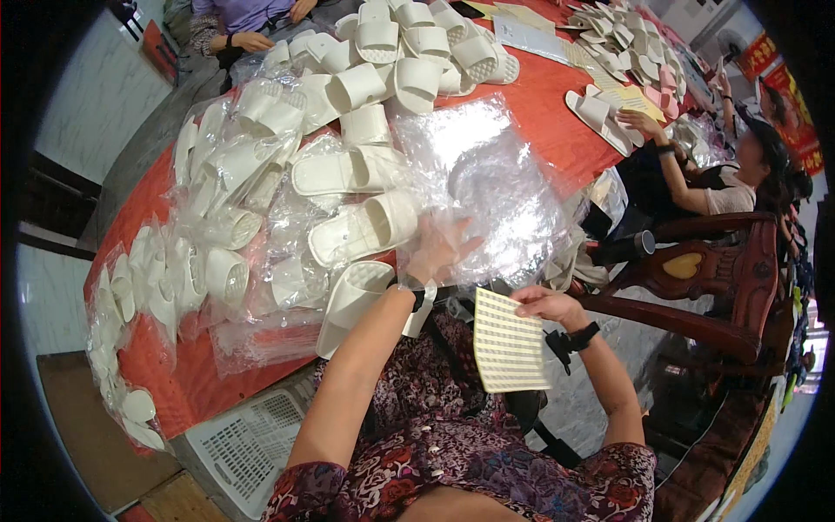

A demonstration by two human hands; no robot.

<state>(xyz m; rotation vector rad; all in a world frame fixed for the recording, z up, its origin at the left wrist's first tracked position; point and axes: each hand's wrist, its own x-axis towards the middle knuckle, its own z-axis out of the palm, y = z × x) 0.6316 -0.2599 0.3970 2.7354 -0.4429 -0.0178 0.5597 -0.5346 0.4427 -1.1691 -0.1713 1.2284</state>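
1 label sheet in right hand, left hand wide over clear bags

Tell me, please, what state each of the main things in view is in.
Right hand: closed on the upper edge of the sticker sheet
Sticker sheet: held, hanging at a slant
Left hand: open, blurred
Clear plastic bags: laid flat, wrinkled
Slippers at left: wrapped in clear plastic
Slippers at top centre: piled, seemingly unwrapped

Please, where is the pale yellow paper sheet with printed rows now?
In the head view, the pale yellow paper sheet hangs right of centre, held in the person's right hand, below the clear plastic packaging.
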